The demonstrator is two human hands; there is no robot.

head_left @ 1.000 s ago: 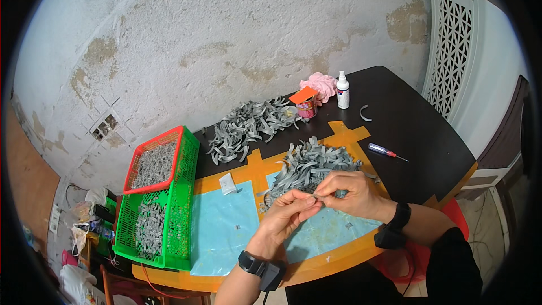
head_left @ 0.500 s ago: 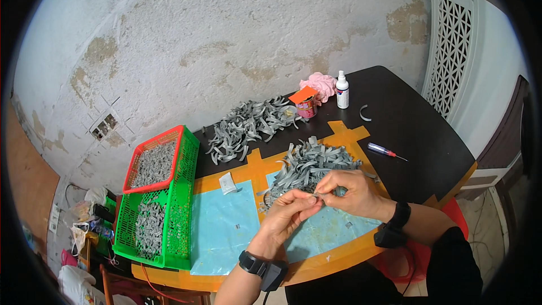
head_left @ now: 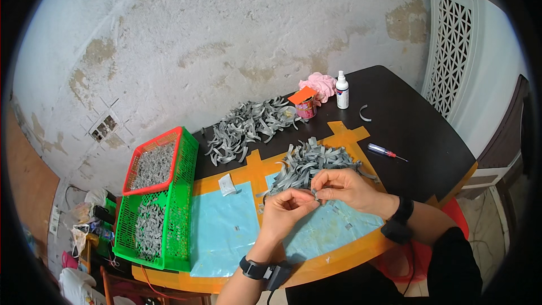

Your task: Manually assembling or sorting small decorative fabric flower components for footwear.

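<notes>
My left hand (head_left: pixel 287 210) and my right hand (head_left: pixel 351 191) meet over the front of the table, thumbs and forefingers pinched together. Between their fingertips is a small grey piece (head_left: pixel 315 194), mostly covered by the fingers, so its exact shape is unclear. Just beyond the hands lies a heap of curved grey strips (head_left: pixel 307 161), partly hidden behind my right hand. Under both hands spreads a light blue plastic sheet (head_left: pixel 223 231), with a few tiny grey bits on it.
A second heap of grey strips (head_left: pixel 248 127) lies farther back. At left, a red basket (head_left: pixel 182 146) of small grey pieces rests on a green basket (head_left: pixel 179 248). A screwdriver (head_left: pixel 384 150), white bottle (head_left: pixel 342 91), tin (head_left: pixel 306 107), pink cloth (head_left: pixel 320 86) and white packet (head_left: pixel 227 184) are on the table.
My right hand has shifted slightly left and its fingers have turned. My left hand has tilted, its fingers reaching straighter toward the grey piece. Everything else stays put.
</notes>
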